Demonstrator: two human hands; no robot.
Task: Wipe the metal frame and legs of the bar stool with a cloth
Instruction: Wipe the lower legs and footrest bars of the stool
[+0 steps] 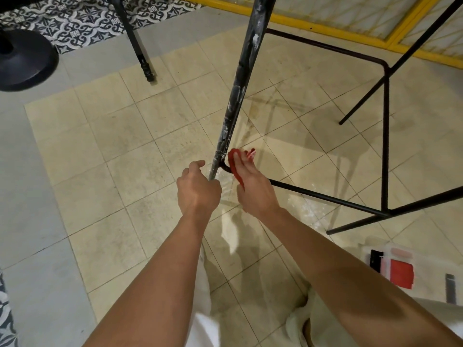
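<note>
Stool leg gripped low by the left hand to steady it, right hand pressing the red cloth onto the footrest bar

The floor has big pale yellow tiles, a bit dusty and shiny. To the left of them runs a plain grey strip. Beyond that strip lies a black-and-white patterned floor. A round black base sits there. A yellow rail runs along the far edge.
</note>
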